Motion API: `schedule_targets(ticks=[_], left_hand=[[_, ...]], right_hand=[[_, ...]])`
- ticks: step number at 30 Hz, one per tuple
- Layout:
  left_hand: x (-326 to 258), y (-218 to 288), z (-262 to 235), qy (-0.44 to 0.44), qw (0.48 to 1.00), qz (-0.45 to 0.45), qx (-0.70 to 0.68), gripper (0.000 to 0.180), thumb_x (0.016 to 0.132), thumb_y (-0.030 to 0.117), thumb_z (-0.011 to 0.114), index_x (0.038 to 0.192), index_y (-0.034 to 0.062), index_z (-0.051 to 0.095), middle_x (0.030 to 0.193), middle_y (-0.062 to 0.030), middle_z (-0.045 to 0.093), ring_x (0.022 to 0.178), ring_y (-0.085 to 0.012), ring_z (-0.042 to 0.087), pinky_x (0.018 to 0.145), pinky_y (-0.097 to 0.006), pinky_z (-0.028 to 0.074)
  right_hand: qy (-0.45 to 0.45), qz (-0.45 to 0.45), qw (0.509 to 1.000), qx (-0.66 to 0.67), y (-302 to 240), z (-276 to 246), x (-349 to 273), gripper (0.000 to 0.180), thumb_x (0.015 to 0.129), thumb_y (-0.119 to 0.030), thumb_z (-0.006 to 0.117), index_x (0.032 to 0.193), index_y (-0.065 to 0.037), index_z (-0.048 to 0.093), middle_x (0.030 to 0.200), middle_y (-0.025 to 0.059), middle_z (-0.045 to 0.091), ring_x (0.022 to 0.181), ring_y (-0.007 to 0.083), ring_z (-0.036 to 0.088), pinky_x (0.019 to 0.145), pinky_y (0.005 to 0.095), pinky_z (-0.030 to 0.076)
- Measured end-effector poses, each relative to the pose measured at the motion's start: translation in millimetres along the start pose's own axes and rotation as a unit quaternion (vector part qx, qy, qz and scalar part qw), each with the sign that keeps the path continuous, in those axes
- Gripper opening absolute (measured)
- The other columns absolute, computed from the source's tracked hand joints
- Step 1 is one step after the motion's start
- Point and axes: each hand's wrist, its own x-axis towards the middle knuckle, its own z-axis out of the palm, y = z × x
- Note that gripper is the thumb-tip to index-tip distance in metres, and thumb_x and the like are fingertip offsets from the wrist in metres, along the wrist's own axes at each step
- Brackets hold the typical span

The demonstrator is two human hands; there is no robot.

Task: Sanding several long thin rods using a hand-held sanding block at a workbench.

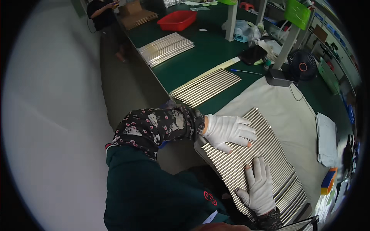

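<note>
Both gloved hands lie flat on a row of thin metal rods on the cloth. Left hand and right hand have fingers spread, gripping nothing. Push too hard, and I think rods could roll off.

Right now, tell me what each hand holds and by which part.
Nothing is gripped: the left hand and right hand lie flat on the row of metal rods.
</note>
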Motion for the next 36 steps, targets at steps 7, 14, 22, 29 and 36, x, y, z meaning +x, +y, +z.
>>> schedule_targets(ticks=[7, 14, 22, 29, 36], left_hand=[[-21, 2, 3, 0.009, 1.0, -0.022, 0.003, 0.071, 0.069, 0.034, 0.073, 0.13, 0.0016, 0.054, 0.142, -0.0216, 0.043, 0.135, -0.0369, 0.038, 0.114, -0.053, 0.025], [-10, -5, 5, 0.025, 1.0, 0.014, -0.006, 0.069, 0.071, 0.035, 0.073, 0.129, 0.0012, 0.054, 0.14, -0.0217, 0.044, 0.134, -0.037, 0.039, 0.113, -0.052, 0.027], [-16, 12, -4, 0.007, 1.0, -0.02, -0.008, 0.068, 0.071, 0.034, 0.073, 0.128, 0.0011, 0.055, 0.142, -0.0215, 0.043, 0.135, -0.0373, 0.037, 0.114, -0.052, 0.026], [6, -2, -12, -0.057, 0.998, -0.017, -0.024, 0.069, 0.062, 0.033, 0.071, 0.12, 0.0006, 0.055, 0.141, -0.0233, 0.045, 0.131, -0.0406, 0.043, 0.108, -0.058, 0.032], [-24, -3, -14, -0.065, 0.997, -0.052, -0.005, 0.066, 0.091, 0.054, 0.043, 0.141, 0.0102, 0.042, 0.143, -0.0224, 0.042, 0.131, -0.0431, 0.04, 0.111, -0.06, 0.024]], right_hand=[[0.093, 0.144, 0.985, -0.034, 36, -9, -97, 0.067, 0.098, -0.038, 0.049, 0.155, -0.017, 0.022, 0.156, 0.0207, 0.027, 0.14, 0.0448, 0.031, 0.114, 0.0544, 0.027], [0.245, -0.06, 0.949, -0.19, 88, 22, -226, 0.072, 0.089, -0.037, 0.061, 0.142, 0.006, 0.038, 0.147, 0.0399, 0.025, 0.136, 0.0555, 0.027, 0.113, 0.0566, 0.025], [0.184, 0.237, 0.948, -0.106, 40, 40, -173, 0.05, 0.104, -0.038, 0.029, 0.14, -0.007, 0.045, 0.141, 0.0218, 0.05, 0.135, 0.0319, 0.043, 0.111, 0.0508, 0.033], [0.039, 0.189, 0.978, 0.082, -2, -12, -81, 0.08, 0.074, -0.045, 0.067, 0.131, 0.005, 0.043, 0.137, 0.0314, 0.039, 0.128, 0.0503, 0.039, 0.108, 0.0545, 0.033], [0.108, 0.326, 0.938, -0.054, 2, -3, -158, 0.08, 0.089, -0.06, 0.048, 0.139, 0.002, 0.039, 0.143, 0.03, 0.036, 0.135, 0.0471, 0.034, 0.113, 0.0534, 0.028]])
